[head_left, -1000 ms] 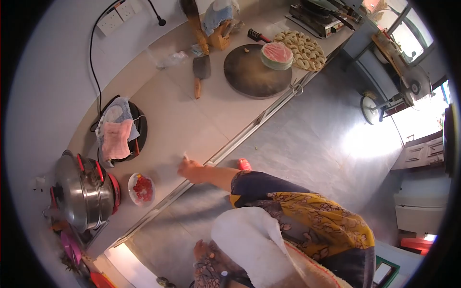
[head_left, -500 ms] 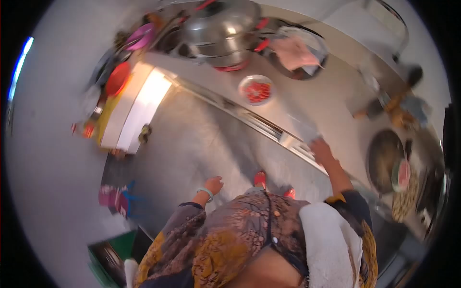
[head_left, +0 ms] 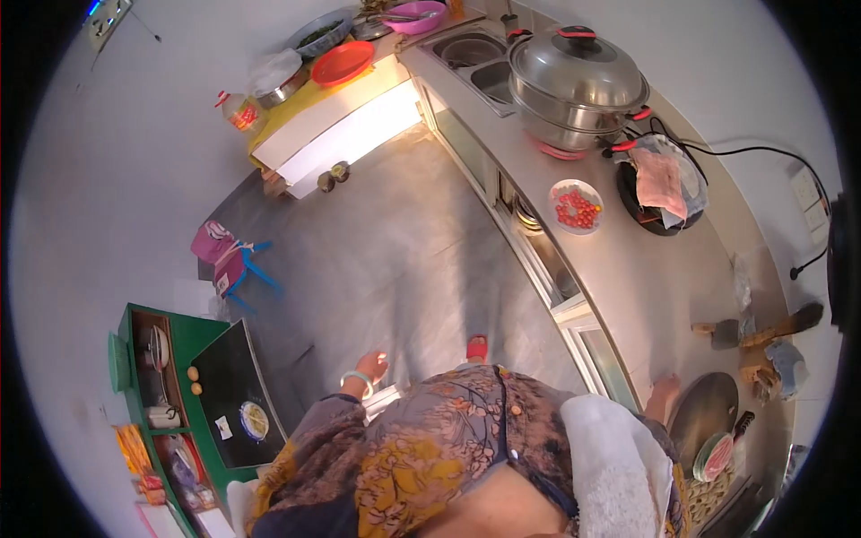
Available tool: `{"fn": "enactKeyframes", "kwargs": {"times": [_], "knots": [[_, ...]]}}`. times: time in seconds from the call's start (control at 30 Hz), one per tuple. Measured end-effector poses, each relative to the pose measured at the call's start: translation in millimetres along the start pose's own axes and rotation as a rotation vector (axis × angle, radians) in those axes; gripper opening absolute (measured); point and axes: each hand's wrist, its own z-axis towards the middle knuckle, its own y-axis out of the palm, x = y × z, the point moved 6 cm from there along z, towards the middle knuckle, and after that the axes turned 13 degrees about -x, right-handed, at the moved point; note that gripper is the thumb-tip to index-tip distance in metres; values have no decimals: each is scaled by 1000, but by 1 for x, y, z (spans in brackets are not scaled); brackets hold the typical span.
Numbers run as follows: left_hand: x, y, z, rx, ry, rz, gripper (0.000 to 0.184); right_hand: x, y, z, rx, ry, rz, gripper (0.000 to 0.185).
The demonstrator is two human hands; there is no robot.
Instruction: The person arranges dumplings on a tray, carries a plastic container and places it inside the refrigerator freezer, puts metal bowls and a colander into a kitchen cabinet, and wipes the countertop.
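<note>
My left hand (head_left: 371, 366), with a pale bangle on its wrist, hangs over the grey floor beside my patterned top. Nothing shows in it, and its fingers are loosely bent and apart. My right hand (head_left: 663, 400) is low at the counter's front edge, near the round dark board (head_left: 705, 414). It is blurred and partly covered by my sleeve, so its fingers cannot be made out. On that board rests a knife with a dark handle (head_left: 743, 425), beside a small dish with pink contents (head_left: 715, 457).
On the counter (head_left: 628, 287) stand a large lidded steamer pot (head_left: 578, 90), a bowl of small red fruits (head_left: 576, 208) and a pan with cloths (head_left: 662, 184). A sliding cabinet door (head_left: 603, 369) runs below. A purple chair (head_left: 231, 260) and green cabinet (head_left: 193, 341) stand left.
The view has swung left, bringing the green cabinet and sink into sight. My right hand has drawn back from above the cabinet edge to beside my body. My left hand still hangs low.
</note>
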Motion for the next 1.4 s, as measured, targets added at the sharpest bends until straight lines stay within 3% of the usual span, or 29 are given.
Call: {"fn": "enactKeyframes", "kwargs": {"times": [0.13, 0.27, 0.33, 0.4, 0.53, 0.63, 0.83, 1.0, 1.07, 1.13, 1.23, 1.33, 1.4], "knots": [[-45, -14, -14, -32, -203, 9, 39, -47, -11, -13, 215, -157, -463, 38], [-91, -38, 12, -32, -282, -37, 38, -116, -30, -112, 563, -242, -441, 36], [-105, -61, 47, -6, -277, -16, 39, -144, -23, -160, 460, -292, -240, 32], [-100, -88, 77, 24, -267, -17, 39, -164, 5, -181, 91, -354, 149, 26], [-47, -156, 123, 159, -89, -29, 36, -210, 90, -212, -124, -407, 127, 22], [2, -200, 159, 118, 7, 103, 30, -277, 122, -235, -354, -448, 34, 23], [55, -264, 198, 249, -3, 99, 25, -441, 177, -251, -672, -610, -82, 27], [18, -319, 215, 316, -36, 77, 31, -631, 191, -262, -780, -808, -61, 32], [-22, -331, 232, 322, -64, 205, 29, -714, 182, -273, -870, -846, 72, 37], [-27, -355, 223, 309, -195, 216, 25, -776, 203, -263, -847, -949, -140, 36], [-87, -358, 235, 571, -236, -288, 36, -873, 197, -269, -833, -1013, 12, 31], [-167, -358, 300, 853, -329, 24, 48, -944, 208, -259, -808, -959, 121, 29], [-239, -374, 390, 468, -226, -335, 56, -973, 215, -254, -768, -885, 215, 30]]}}
